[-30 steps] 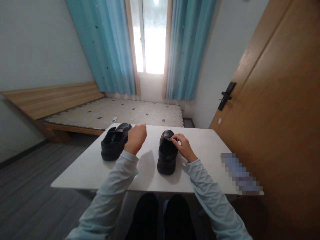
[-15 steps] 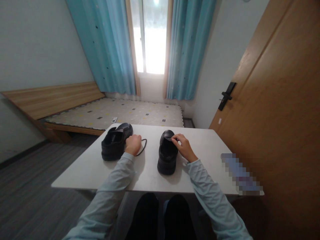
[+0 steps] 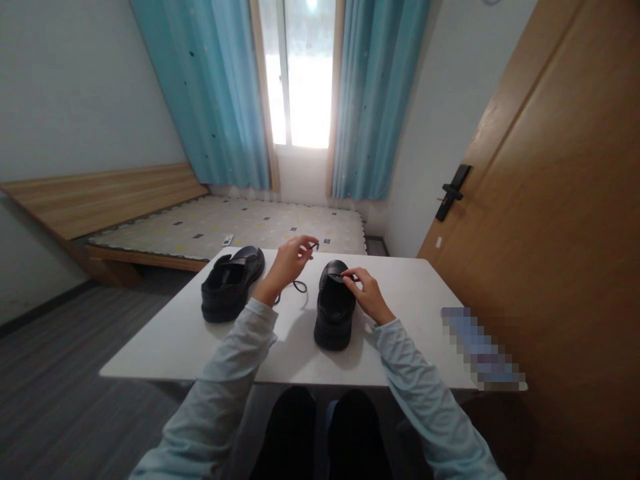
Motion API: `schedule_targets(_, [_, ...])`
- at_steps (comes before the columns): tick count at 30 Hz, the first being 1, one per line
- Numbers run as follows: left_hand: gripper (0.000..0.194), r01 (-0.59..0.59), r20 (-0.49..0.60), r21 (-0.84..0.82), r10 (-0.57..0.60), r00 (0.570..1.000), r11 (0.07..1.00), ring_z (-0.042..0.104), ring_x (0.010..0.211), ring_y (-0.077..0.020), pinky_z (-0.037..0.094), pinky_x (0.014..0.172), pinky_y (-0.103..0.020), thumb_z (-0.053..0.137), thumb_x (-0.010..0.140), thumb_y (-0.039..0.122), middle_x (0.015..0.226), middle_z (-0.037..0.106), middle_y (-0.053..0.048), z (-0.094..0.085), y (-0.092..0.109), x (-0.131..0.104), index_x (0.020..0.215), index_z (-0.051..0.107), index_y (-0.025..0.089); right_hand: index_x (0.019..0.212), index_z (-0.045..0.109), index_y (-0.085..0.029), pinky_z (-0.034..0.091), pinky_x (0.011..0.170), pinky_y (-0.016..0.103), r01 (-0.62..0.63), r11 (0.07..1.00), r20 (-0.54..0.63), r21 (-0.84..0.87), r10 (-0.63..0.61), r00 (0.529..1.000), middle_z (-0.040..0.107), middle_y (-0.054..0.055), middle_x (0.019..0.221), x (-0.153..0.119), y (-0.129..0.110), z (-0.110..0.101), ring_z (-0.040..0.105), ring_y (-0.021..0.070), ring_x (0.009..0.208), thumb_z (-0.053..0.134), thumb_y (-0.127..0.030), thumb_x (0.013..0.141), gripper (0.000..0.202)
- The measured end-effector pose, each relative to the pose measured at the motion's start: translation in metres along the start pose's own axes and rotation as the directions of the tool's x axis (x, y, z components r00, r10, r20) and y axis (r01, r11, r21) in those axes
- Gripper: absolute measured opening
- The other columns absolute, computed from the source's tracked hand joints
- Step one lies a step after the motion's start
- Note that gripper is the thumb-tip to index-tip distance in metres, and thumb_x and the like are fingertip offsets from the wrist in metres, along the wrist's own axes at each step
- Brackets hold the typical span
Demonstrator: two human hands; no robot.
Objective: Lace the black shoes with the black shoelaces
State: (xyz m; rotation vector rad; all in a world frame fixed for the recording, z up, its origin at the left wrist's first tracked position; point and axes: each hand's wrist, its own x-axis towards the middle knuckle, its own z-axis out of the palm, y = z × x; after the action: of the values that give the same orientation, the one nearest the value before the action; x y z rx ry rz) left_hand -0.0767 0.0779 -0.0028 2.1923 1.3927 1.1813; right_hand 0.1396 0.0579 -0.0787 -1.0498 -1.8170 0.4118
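Ok so rn my left hand (image 3: 287, 263) is up by the table's far edge, btwn the two shoes, thumb + finger pinching a bit of black lace (image 3: 300, 287). More lace loops below it, nearer the left shoe; can't tell if it's all one pc.

My right hand (image 3: 365, 290) is at the center shoe (image 3: 334, 327), coming in from its R side, thumb + index pressed together at the tongue. There's a dark strand right by the fingertips, but can't tell if they've got that, the tongue or both.

Center shoe sits upright approx mid-table, toe twd the far edge, heel twd the near edge. Left shoe (image 3: 223, 300) is upright too, close to the far L corner of the white table (image 3: 175, 347), opening up, toe angled a bit R, w/ no hand touching it. Pixelated patch (image 3: 480, 347) covers smth along the R edge, down to the near R corner, no clue what.

Past the far edge: bed (image 3: 270, 227) w/ a small white remote-like thing (image 3: 228, 240) on it.
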Motion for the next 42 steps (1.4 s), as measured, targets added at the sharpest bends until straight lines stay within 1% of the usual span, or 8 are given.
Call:
schedule_targets(3, [0.025,-0.067,0.065,-0.218,0.083,0.994,0.974,0.067,0.075,-0.0120,0.053,0.069,-0.022,0.050,0.085,0.021,0.100,0.066,-0.007,0.006,0.009,-0.001,0.106,0.060,0.016,0.110,0.057,-0.020,0.047,0.082,0.036,-0.055,0.994,-0.021,0.099,0.057,0.998,0.065,0.007,0.100,0.000,0.000,0.001,0.060,0.0206,0.095,0.053,-0.034,0.086,0.028])
schedule_targets(8, [0.022,-0.130,0.120,-0.357,0.183,0.976,0.925,0.067,0.078,-0.0134,0.054,0.071,-0.025,0.054,0.084,0.027,0.100,0.069,-0.006,0.023,0.006,-0.003,0.100,0.063,0.016,0.132,0.041,-0.021,0.048,0.080,0.033,-0.112,0.965,-0.067,0.236,0.131,0.989,0.066,0.008,0.102,0.001,0.001,0.002,0.062,0.0199,0.098,0.056,-0.034,0.084,0.052])
schedule_targets(19, [0.031,-0.024,0.054,-0.609,0.072,0.996,0.793,0.070,0.079,-0.0182,0.056,0.076,-0.030,0.065,0.077,0.039,0.091,0.068,-0.006,0.034,-0.015,-0.002,0.094,0.062,0.014,0.080,0.064,-0.019,0.045,0.087,0.037,-0.056,0.980,-0.029,0.193,0.063,0.998,0.068,0.007,0.097,0.002,-0.001,0.003,0.060,0.0209,0.097,0.057,-0.035,0.084,0.019])
schedule_targets(28, [0.030,0.040,0.093,-0.666,0.030,0.995,0.745,0.070,0.080,-0.0188,0.057,0.078,-0.033,0.067,0.075,0.037,0.087,0.069,-0.005,0.036,-0.015,-0.008,0.093,0.061,0.014,0.098,0.066,-0.021,0.043,0.091,0.039,-0.066,0.985,-0.060,0.162,0.077,0.995,0.070,0.006,0.098,0.000,-0.006,0.004,0.061,0.0219,0.098,0.066,-0.035,0.078,0.025])
schedule_targets(32, [0.028,0.030,0.138,-0.664,0.083,0.987,0.747,0.070,0.082,-0.0189,0.056,0.079,-0.032,0.066,0.076,0.035,0.091,0.068,-0.006,0.036,-0.012,-0.007,0.094,0.061,0.014,0.081,0.069,-0.021,0.044,0.090,0.039,-0.009,0.991,-0.090,0.131,0.021,0.996,0.071,0.006,0.094,0.000,-0.006,0.005,0.061,0.0222,0.094,0.067,-0.035,0.078,0.015])
schedule_targets(35, [0.023,0.014,0.096,-0.588,0.053,0.994,0.809,0.070,0.079,-0.0181,0.055,0.077,-0.031,0.063,0.077,0.033,0.088,0.068,-0.004,0.036,-0.016,-0.005,0.092,0.061,0.015,0.080,0.070,-0.021,0.045,0.089,0.039,-0.003,0.992,-0.138,0.129,0.021,0.990,0.071,0.007,0.091,0.001,-0.007,0.004,0.061,0.0223,0.093,0.064,-0.036,0.081,0.016])
schedule_targets(39, [0.015,0.027,0.049,-0.311,-0.013,0.999,0.950,0.068,0.077,-0.0175,0.054,0.076,-0.033,0.056,0.079,0.024,0.086,0.069,-0.004,0.037,-0.023,-0.004,0.089,0.064,0.016,0.091,0.071,-0.021,0.045,0.089,0.039,-0.028,0.991,-0.152,0.133,0.048,0.987,0.072,0.006,0.086,0.001,-0.007,0.002,0.062,0.0219,0.091,0.056,-0.033,0.087,0.020])
schedule_targets(42, [0.022,-0.092,0.036,-0.163,0.099,0.994,0.982,0.065,0.095,-0.0191,0.051,0.088,-0.035,0.054,0.078,0.017,0.102,0.068,-0.005,0.038,-0.018,-0.008,0.098,0.064,0.019,0.108,0.066,-0.022,0.044,0.092,0.039,-0.017,0.989,-0.143,0.145,0.038,0.989,0.073,0.005,0.091,0.001,-0.008,0.002,0.062,0.0213,0.097,0.050,-0.030,0.090,0.026])
